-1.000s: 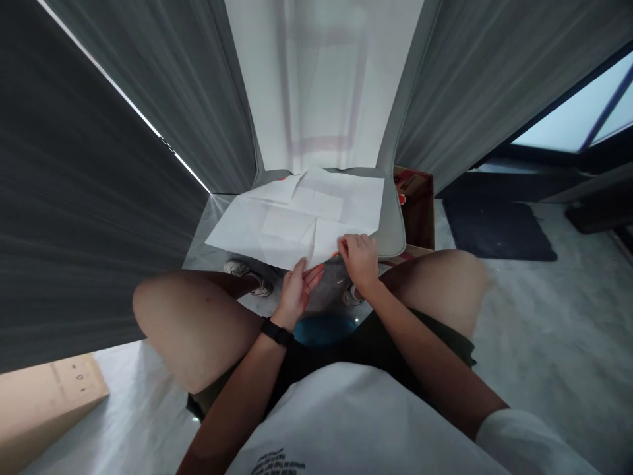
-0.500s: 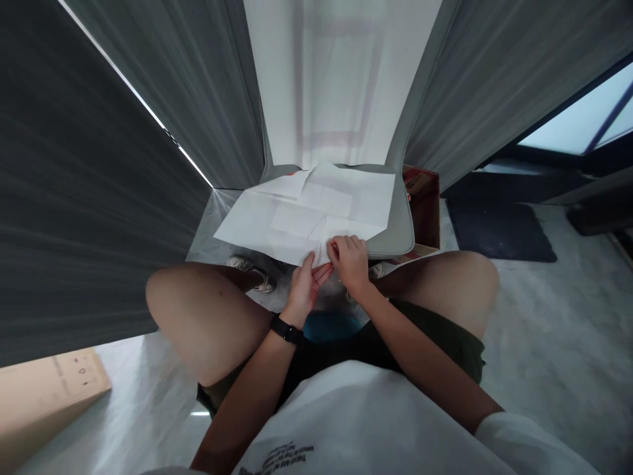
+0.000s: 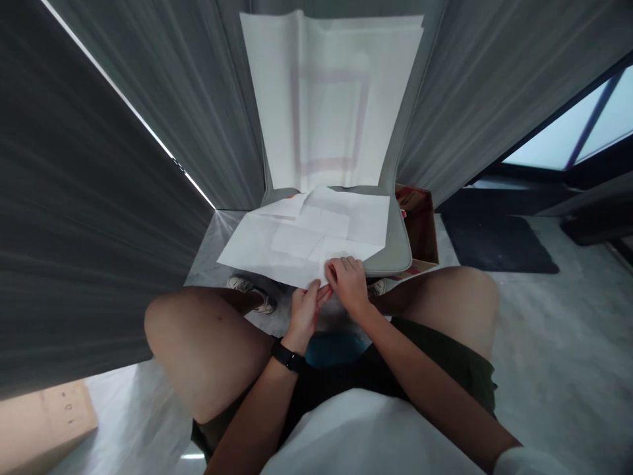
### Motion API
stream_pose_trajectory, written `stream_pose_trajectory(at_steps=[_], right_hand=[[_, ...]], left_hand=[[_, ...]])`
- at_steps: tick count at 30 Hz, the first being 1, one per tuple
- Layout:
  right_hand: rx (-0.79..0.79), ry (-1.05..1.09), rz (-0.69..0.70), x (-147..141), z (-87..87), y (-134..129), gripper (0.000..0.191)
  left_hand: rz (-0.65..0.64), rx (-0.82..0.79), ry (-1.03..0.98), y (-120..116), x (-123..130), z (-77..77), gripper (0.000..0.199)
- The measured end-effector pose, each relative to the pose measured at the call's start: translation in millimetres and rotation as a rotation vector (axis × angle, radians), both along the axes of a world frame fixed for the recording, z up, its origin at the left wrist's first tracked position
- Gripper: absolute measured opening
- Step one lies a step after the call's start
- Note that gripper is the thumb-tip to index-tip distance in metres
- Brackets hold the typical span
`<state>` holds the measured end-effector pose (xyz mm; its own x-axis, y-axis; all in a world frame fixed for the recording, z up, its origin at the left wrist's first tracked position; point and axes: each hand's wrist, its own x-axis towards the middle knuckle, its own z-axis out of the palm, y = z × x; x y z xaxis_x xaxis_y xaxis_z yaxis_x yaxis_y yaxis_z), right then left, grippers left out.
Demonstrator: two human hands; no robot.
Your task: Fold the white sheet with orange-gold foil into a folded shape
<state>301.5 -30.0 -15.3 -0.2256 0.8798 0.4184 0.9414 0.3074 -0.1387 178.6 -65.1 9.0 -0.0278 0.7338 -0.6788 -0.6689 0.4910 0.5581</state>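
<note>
White paper sheets (image 3: 257, 239) lie overlapping on the seat of a grey chair (image 3: 401, 244), their near edge hanging over the front. My left hand (image 3: 305, 307), with a black watch on its wrist, pinches that near edge from below, thumb on top. Right beside it, my right hand (image 3: 346, 280) has its fingers curled on the same edge, fingertips close together. A larger white sheet (image 3: 331, 105) with a faint reddish frame pattern leans against the chair's backrest.
Grey curtains (image 3: 198, 99) hang on both sides. A red-brown open box (image 3: 420, 224) stands right of the chair, a dark mat (image 3: 499, 241) farther right. A cardboard box (image 3: 44, 422) is at the lower left. My knees flank the chair front.
The view has tilted up, so the chair and papers sit lower and the top of the leaning sheet shows. My left fingers have closed more on the paper's edge.
</note>
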Motion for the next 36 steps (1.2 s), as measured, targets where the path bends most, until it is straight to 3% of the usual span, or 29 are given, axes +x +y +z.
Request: stream_pose_trajectory(at_steps=[8, 15, 36], right_hand=[[0.029, 0.046, 0.072, 16.6, 7.1, -1.9, 0.035], [-0.01, -0.011, 0.033, 36.8, -8.5, -0.2, 0.051], [-0.029, 0.011, -0.027, 30.5, -13.1, 0.1, 0.052]], left_hand=[[-0.017, 0.03, 0.039, -1.3, -0.3, -0.3, 0.013], [-0.002, 0.037, 0.106, -0.5, 2.4, 0.7, 0.016], [-0.079, 0.066, 0.294, 1.0, 5.8, -17.4, 0.02]])
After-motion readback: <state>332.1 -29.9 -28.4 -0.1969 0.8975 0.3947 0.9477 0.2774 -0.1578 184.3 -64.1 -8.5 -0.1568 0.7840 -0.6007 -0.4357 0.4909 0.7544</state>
